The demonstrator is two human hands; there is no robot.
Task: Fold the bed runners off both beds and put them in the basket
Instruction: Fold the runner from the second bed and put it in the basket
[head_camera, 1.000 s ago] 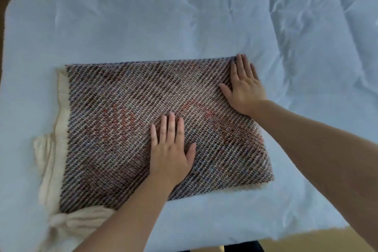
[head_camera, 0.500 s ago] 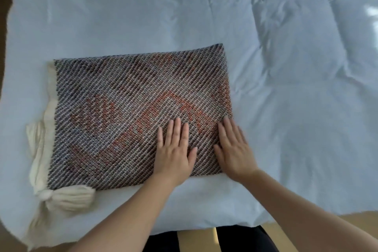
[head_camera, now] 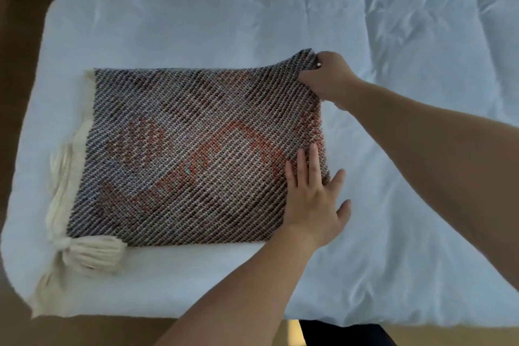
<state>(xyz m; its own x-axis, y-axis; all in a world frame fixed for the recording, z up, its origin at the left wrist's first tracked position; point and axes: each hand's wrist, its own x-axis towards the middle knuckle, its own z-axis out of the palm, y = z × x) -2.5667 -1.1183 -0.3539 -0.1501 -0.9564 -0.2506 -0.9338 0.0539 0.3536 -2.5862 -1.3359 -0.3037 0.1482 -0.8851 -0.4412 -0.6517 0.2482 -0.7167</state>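
Observation:
A folded bed runner (head_camera: 196, 154), woven dark with orange zigzags, lies flat on the white bed (head_camera: 196, 8). Cream fringe and a tassel (head_camera: 92, 254) stick out along its left side and near corner. My left hand (head_camera: 314, 199) lies flat with fingers spread on the runner's near right part. My right hand (head_camera: 327, 76) pinches the far right corner of the runner and lifts it slightly off the bed. No basket is in view.
The white duvet is wrinkled to the right (head_camera: 421, 64). The bed's near edge runs along the bottom, with wooden floor (head_camera: 84, 331) below it and dark floor at the left edge (head_camera: 22, 36).
My right hand has moved from the runner's near right edge up to its far right corner and closed on it. My left hand has slid right, toward the runner's right edge.

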